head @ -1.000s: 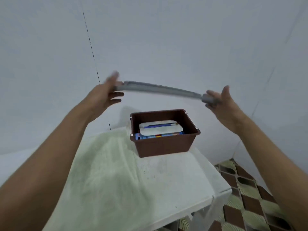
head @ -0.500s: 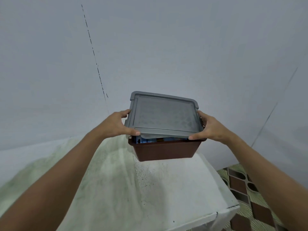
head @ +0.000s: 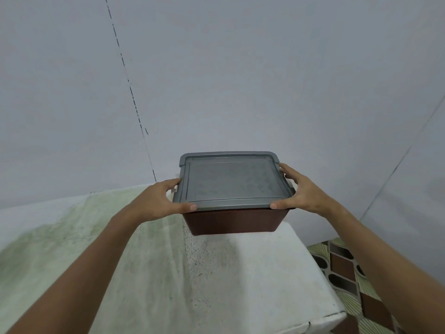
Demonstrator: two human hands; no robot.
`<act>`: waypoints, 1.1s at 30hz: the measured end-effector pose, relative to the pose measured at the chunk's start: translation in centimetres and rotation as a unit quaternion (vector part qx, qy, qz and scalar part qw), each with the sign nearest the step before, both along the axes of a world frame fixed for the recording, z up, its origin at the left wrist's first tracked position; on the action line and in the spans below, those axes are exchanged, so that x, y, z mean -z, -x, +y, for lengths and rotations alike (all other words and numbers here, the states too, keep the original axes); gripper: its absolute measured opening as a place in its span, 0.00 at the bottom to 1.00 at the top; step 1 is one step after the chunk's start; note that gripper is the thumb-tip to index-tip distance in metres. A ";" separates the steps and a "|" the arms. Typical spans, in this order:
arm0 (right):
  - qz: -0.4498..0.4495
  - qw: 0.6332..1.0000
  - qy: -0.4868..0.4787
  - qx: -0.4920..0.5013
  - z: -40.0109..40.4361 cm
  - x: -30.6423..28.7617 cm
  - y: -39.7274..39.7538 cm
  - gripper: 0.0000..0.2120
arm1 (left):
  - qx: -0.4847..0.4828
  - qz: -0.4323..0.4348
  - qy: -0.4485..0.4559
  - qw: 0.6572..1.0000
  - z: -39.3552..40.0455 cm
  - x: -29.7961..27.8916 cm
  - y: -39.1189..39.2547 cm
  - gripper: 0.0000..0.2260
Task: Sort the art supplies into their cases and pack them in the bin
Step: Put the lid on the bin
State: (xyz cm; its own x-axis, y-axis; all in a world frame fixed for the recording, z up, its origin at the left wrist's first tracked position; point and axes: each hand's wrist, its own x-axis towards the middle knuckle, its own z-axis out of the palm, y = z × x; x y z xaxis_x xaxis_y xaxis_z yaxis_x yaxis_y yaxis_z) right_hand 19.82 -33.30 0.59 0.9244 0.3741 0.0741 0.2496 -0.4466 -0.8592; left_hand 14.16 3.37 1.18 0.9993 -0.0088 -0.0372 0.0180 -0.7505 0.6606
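Bin [head: 234,221], brown, stands at the far right part of the white table [head: 216,285], close to the wall [head: 240,80]. We see its long axis going left to right, with one long side facing us. On it lies the grey lid [head: 232,182], flat and level. Our left hand [head: 159,201] holds the left edge of the lid, thumb on the near left corner, fingers along the side. Our right hand [head: 303,191] holds the right edge the same way, thumb on the near right corner.
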 end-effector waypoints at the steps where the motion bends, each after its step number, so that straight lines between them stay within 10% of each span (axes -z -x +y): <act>1: 0.001 1.000 0.003 0.005 -0.1 0.2 0.0 0.48 | -0.002 0.004 0.000 1.000 0.0 0.2 0.1 0.49; 10: -0.039 0.988 0.023 0.150 -0.6 3.2 -1.0 0.34 | -0.125 -0.072 -0.022 0.989 -0.2 1.1 -2.5 0.23; 16: 0.161 0.962 -0.110 0.192 -0.6 3.9 -2.5 0.37 | -0.202 0.011 0.109 0.973 -0.8 2.4 -2.9 0.24; 21: 0.146 0.952 -0.190 0.189 0.0 3.6 -1.7 0.13 | -0.203 -0.026 0.093 0.974 -2.2 1.8 -2.5 0.11; 33: 0.042 0.969 -0.140 0.200 0.6 3.0 -1.0 0.22 | -0.156 -0.124 0.027 0.980 -3.6 1.5 -0.8 0.08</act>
